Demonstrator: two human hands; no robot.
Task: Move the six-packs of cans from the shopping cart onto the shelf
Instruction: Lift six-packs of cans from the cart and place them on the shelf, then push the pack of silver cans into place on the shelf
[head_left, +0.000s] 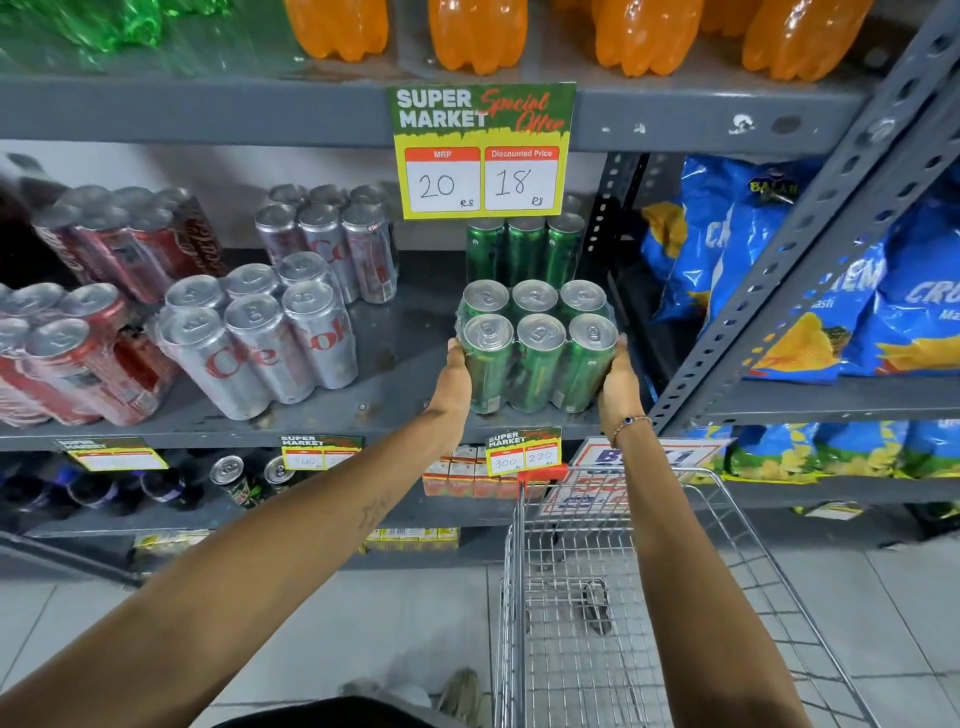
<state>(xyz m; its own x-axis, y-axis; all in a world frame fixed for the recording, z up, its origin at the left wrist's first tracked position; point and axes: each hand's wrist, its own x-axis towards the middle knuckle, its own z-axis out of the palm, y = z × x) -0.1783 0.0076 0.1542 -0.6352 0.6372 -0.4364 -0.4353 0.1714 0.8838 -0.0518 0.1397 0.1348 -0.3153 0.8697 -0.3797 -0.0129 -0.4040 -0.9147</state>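
Note:
A shrink-wrapped six-pack of green cans (535, 353) stands upright at the front edge of the grey metal shelf (395, 364). My left hand (457, 376) presses its left side and my right hand (618, 384) presses its right side, so both hold it. Behind it stands another green six-pack (524, 249). To the left are two silver six-packs (260, 338) (327, 244) and red six-packs (67, 353) (130, 239), some tilted. The wire shopping cart (623, 597) sits below my right arm; no packs show in its basket.
A yellow price card (483, 150) hangs from the shelf above, just over the green packs. Orange bottles (478, 36) stand on that upper shelf. A perforated upright post (800, 249) borders the bay on the right, with blue snack bags (779, 270) beyond it. Small cartons (457, 473) fill the shelf below.

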